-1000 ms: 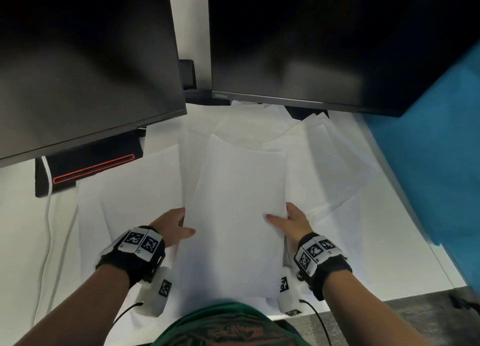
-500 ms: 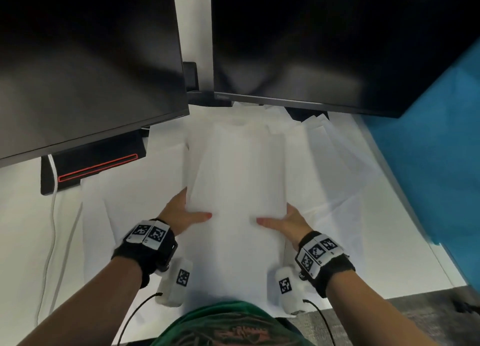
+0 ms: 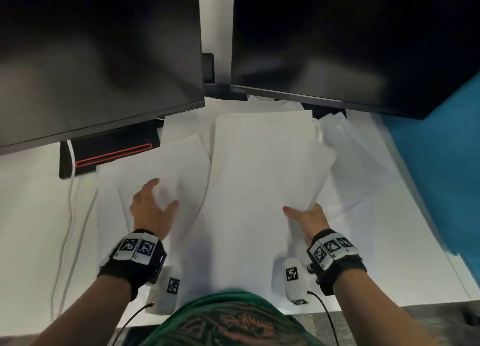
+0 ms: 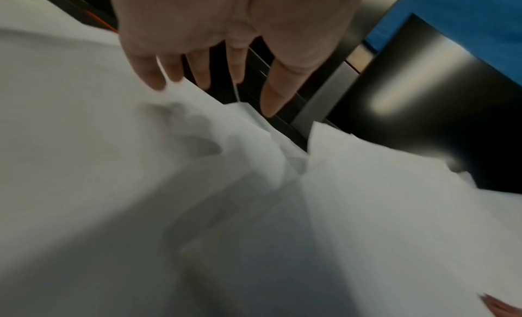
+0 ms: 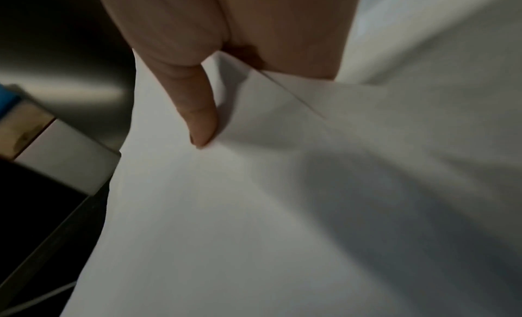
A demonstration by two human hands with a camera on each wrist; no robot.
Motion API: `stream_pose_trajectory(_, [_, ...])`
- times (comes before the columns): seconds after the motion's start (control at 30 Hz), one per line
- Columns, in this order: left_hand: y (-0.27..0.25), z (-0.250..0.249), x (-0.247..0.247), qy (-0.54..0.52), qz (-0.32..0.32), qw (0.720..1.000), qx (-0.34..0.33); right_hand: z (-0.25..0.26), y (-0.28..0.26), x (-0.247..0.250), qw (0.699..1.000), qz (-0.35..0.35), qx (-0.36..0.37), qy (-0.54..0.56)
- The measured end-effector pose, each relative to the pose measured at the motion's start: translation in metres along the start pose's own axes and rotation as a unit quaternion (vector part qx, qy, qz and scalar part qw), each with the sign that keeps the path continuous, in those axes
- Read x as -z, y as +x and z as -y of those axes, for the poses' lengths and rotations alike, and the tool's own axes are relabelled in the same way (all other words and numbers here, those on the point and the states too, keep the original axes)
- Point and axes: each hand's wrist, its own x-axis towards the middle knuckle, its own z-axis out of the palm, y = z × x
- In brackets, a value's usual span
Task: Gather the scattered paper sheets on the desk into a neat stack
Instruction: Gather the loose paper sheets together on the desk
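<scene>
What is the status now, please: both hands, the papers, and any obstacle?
Right hand pinches the gathered stack. Left hand open over loose sheets. Some sheets lie under the right monitor.

Both forearms were bare. Each wrist wore a black band [image 3: 131, 267] topped with white blocks [image 3: 137, 247] printed with black-and-white square markers. Under each wrist hung a white camera housing [image 3: 294, 278] bearing another such marker, with a thin black cable [image 3: 323, 312] trailing back from it. A green shirt [image 3: 228, 319] with a reddish printed pattern covered the torso.
</scene>
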Motion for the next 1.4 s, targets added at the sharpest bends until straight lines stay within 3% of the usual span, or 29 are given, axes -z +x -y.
stream_pose_trajectory(0.1, [-0.004,0.017,0.016,0.036,-0.070,0.993,0.092,-0.003,0.006,0.003,0.999,-0.005,-0.035,0.016])
stream_pose_trajectory(0.2, [-0.007,0.029,0.020,0.014,-0.085,0.980,0.180,-0.008,0.006,0.001,0.999,0.002,-0.048,0.005])
stream_pose_trajectory(0.27, [-0.005,0.033,0.018,0.004,-0.077,0.976,0.202,-0.009,0.006,0.001,0.999,0.005,-0.048,0.004])
stream_pose_trajectory(0.5, [0.013,0.032,0.006,-0.106,0.000,0.981,0.162,-0.006,0.001,0.000,0.999,0.017,-0.027,-0.015])
stream_pose_trajectory(0.7, [0.006,0.007,-0.003,-0.064,0.075,0.989,0.110,-0.007,0.000,0.000,0.999,0.036,-0.013,-0.026])
stream_pose_trajectory(0.9, [0.002,-0.014,0.000,-0.070,0.044,0.997,0.001,-0.006,-0.002,-0.001,0.998,0.051,-0.006,-0.024])
stream_pose_trajectory(1.0, [0.004,-0.011,-0.003,-0.110,0.112,0.987,0.018,-0.007,-0.002,0.000,0.998,0.054,0.001,-0.020])
stream_pose_trajectory(1.1, [0.005,0.001,-0.011,-0.132,0.161,0.974,0.093,-0.007,-0.001,0.000,0.997,0.071,-0.008,-0.020])
stream_pose_trajectory(1.23, [0.008,-0.005,-0.004,-0.244,0.201,0.934,0.167,-0.003,0.000,-0.001,0.992,0.114,-0.040,0.027])
stream_pose_trajectory(1.3, [0.010,-0.012,0.001,-0.274,0.220,0.921,0.170,-0.001,0.001,-0.007,0.991,0.123,-0.042,0.039])
stream_pose_trajectory(1.4, [0.006,-0.020,-0.001,-0.259,0.222,0.931,0.126,0.001,0.000,-0.021,0.992,0.122,-0.017,-0.035])
